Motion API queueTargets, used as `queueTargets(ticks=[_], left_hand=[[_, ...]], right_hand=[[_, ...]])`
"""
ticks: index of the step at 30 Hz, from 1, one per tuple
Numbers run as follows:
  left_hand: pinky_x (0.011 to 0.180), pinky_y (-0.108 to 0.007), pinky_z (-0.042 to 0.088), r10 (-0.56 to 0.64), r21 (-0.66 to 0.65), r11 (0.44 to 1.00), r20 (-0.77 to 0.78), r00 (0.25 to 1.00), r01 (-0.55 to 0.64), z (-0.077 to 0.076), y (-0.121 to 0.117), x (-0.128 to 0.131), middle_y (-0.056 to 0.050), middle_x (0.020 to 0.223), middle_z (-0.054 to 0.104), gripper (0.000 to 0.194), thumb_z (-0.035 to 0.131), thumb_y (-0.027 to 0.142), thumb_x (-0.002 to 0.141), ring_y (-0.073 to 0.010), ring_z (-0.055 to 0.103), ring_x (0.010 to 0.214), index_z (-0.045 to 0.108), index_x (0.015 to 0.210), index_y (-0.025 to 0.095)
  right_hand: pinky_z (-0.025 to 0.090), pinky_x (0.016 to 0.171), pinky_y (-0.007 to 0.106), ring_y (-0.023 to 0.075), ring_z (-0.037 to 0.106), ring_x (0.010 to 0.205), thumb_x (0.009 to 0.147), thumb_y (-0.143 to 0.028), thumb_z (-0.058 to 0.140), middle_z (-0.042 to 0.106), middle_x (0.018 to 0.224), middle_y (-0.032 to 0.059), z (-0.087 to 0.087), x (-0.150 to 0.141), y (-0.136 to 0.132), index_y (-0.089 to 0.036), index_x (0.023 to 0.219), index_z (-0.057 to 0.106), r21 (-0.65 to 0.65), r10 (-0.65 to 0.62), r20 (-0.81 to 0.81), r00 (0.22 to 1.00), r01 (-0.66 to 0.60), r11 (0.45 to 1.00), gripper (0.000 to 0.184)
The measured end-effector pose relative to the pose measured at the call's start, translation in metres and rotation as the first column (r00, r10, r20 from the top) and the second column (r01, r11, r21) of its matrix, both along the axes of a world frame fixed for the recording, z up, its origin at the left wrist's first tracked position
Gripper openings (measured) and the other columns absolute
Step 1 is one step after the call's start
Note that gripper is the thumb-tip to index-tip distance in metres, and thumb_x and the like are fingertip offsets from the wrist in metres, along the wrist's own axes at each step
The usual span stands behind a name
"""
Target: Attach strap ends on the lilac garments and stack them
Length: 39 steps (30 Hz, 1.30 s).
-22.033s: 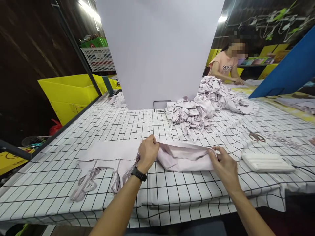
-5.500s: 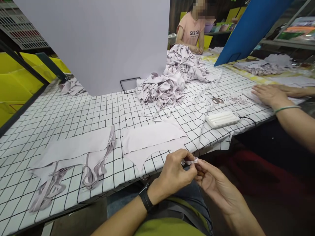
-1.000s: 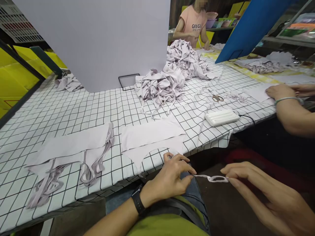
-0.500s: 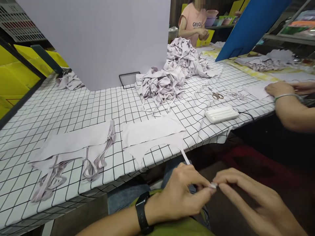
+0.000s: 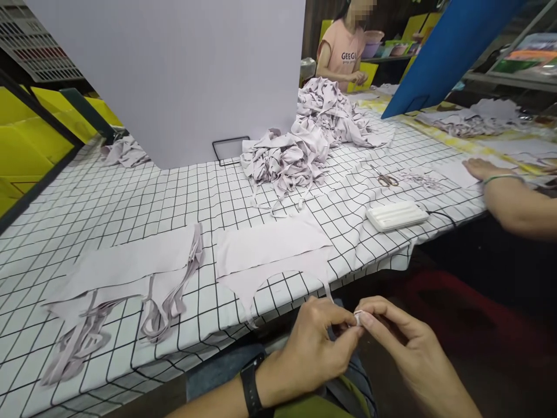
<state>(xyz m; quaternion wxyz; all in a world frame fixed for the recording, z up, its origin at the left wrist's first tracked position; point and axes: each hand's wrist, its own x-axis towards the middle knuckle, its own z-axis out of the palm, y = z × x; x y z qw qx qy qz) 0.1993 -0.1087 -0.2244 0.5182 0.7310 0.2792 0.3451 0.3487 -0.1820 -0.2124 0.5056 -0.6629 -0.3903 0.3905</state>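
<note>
My left hand (image 5: 319,342) pinches the end of a thin pale fabric strap (image 5: 326,288) in front of the table edge. My right hand (image 5: 398,334) meets it fingertip to fingertip, closed on the same small whitish end; its exact form is mostly hidden by the fingers. The strap runs up to a pale lilac strappy garment (image 5: 274,247), which lies flat on the table with its cut-out side towards me. Left of it rests a stack of similar garments (image 5: 126,261), straps hanging in loops towards the edge.
Crumpled garments (image 5: 289,154) are heaped mid-table beside a large pale panel (image 5: 183,75). Scissors (image 5: 386,180), small scraps (image 5: 422,180) and a white power strip (image 5: 397,216) lie to the right. A co-worker's arm (image 5: 509,191) reaches over fabric; another person (image 5: 343,52) stands behind.
My right hand has moved left and closed around the strap end at my left fingertips. The strap hangs slacker. The co-worker's arm at right has shifted.
</note>
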Motion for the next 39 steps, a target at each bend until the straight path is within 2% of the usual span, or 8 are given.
queueTargets(ticks=[5,11,22,24,26,30,34,39], left_hand=[[0.07,-0.028,0.045,0.103,-0.018,0.995,-0.018,0.995,-0.103,0.011,0.017,-0.006,-0.002,0.073,0.068,0.01,0.068,0.015,0.081,-0.0153,0.061,0.071,0.065,0.072,0.017],[0.076,-0.031,0.044,0.035,0.002,0.999,-0.096,0.995,-0.035,0.022,0.038,-0.014,-0.002,0.08,0.066,0.013,0.06,0.014,0.088,-0.0163,0.059,0.079,0.06,0.076,0.018],[0.07,-0.028,0.044,0.085,-0.151,0.982,-0.153,0.985,-0.109,0.013,0.06,-0.022,0.0,0.076,0.064,0.016,0.06,0.016,0.091,-0.0151,0.059,0.074,0.06,0.075,0.019],[0.074,-0.03,0.046,0.062,-0.078,0.994,-0.204,0.977,-0.08,0.009,0.069,-0.025,-0.001,0.078,0.065,0.017,0.059,0.017,0.093,-0.0161,0.06,0.077,0.061,0.076,0.019],[0.081,-0.035,0.047,0.079,0.09,0.994,-0.306,0.949,-0.054,0.004,0.081,-0.028,-0.004,0.089,0.067,0.012,0.057,0.017,0.095,-0.02,0.06,0.086,0.064,0.085,0.019],[0.084,-0.044,0.048,0.163,0.39,0.918,-0.528,0.833,0.068,-0.01,0.104,-0.03,-0.01,0.11,0.065,0.016,0.057,0.011,0.092,-0.0271,0.056,0.1,0.064,0.105,0.017],[0.076,-0.042,0.05,0.195,0.447,0.885,-0.608,0.77,0.129,-0.019,0.116,-0.025,-0.008,0.098,0.064,0.015,0.053,0.008,0.092,-0.0252,0.056,0.089,0.065,0.093,0.017],[0.076,-0.038,0.049,0.236,0.448,0.894,-0.46,0.856,-0.006,-0.025,0.118,-0.023,-0.007,0.097,0.064,0.021,0.048,0.006,0.094,-0.0219,0.057,0.089,0.065,0.092,0.017]], right_hand=[[0.055,0.059,0.02,0.0177,0.064,0.066,0.088,-0.053,0.068,0.069,0.075,0.0034,-0.003,0.002,0.008,-0.022,0.087,0.071,-0.072,0.005,0.063,0.998,-0.001,0.997,0.031],[0.052,0.057,0.021,0.0159,0.06,0.063,0.09,-0.05,0.067,0.063,0.069,0.0011,0.003,-0.005,0.03,-0.021,0.082,0.069,-0.107,0.153,0.028,0.988,-0.149,0.983,0.03],[0.053,0.062,0.025,0.0181,0.061,0.065,0.088,-0.051,0.068,0.064,0.069,0.0021,-0.011,-0.004,0.056,-0.019,0.09,0.075,-0.201,0.225,-0.017,0.974,-0.224,0.954,0.033],[0.051,0.058,0.025,0.0172,0.058,0.061,0.088,-0.052,0.067,0.061,0.065,0.0011,-0.014,-0.005,0.062,-0.02,0.087,0.075,-0.204,0.198,-0.018,0.98,-0.197,0.959,0.034],[0.05,0.057,0.025,0.0173,0.057,0.061,0.086,-0.053,0.068,0.062,0.066,0.0017,-0.014,-0.006,0.069,-0.02,0.082,0.075,-0.218,0.163,-0.035,0.986,-0.166,0.962,0.034],[0.049,0.059,0.025,0.0169,0.056,0.066,0.077,-0.05,0.077,0.064,0.071,0.0029,-0.011,-0.01,0.087,-0.019,0.075,0.075,-0.236,0.055,-0.091,0.994,-0.075,0.969,0.031],[0.041,0.051,0.023,0.0122,0.046,0.055,0.07,-0.049,0.081,0.055,0.059,-0.0015,-0.008,-0.018,0.103,-0.018,0.07,0.072,-0.308,-0.03,-0.225,0.974,-0.042,0.95,0.032],[0.031,0.042,0.021,0.0075,0.035,0.044,0.071,-0.05,0.08,0.046,0.049,-0.0049,-0.018,-0.024,0.118,-0.018,0.06,0.061,-0.365,-0.042,-0.301,0.953,-0.075,0.928,0.039]])
